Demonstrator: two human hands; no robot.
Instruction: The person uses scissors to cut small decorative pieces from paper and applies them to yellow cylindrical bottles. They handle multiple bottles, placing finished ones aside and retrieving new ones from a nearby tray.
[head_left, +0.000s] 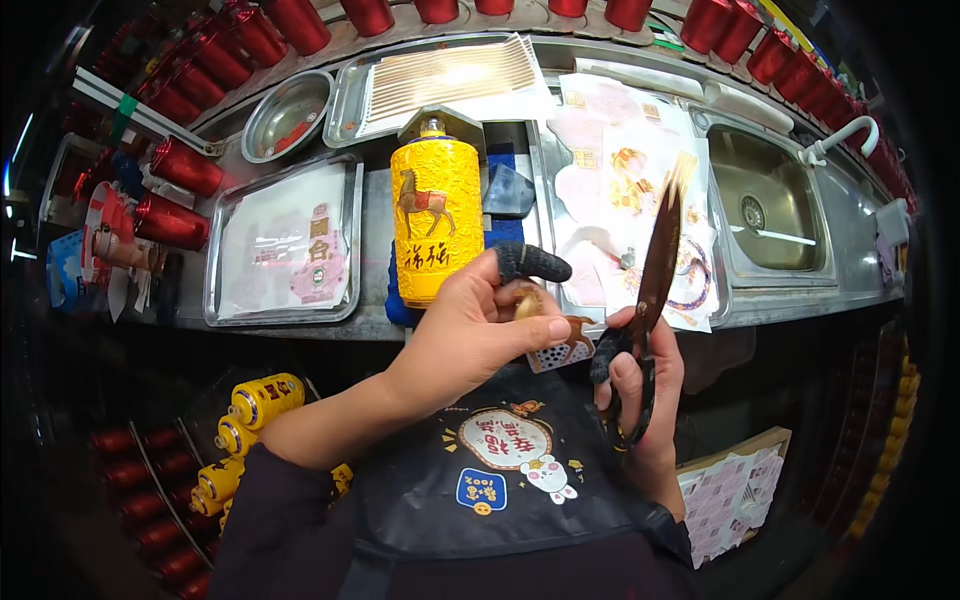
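My left hand point(450, 325) pinches a small printed paper cutout point(566, 346) with a brown horse and dark dots, between thumb and fingers. A dark knitted finger sleeve covers its index finger. My right hand point(645, 385) grips a pair of dark scissors point(655, 265) by the handles, blades pointing up and nearly together. It too wears a dark finger sleeve, close beside the cutout. Just beyond my left hand lies a yellow textured bottle point(437, 215) with a brown horse and dark lettering, its neck pointing away from me.
A metal tray point(212, 255) with printed sheets is at left, near a round metal bowl point(322, 85). Another tray point(345, 95) holds striped paper. Decal sheets point(590, 125) lie before the sink point(725, 200) at right. Red cups point(300, 25) line the back; yellow bottles point(270, 398) stand lower left.
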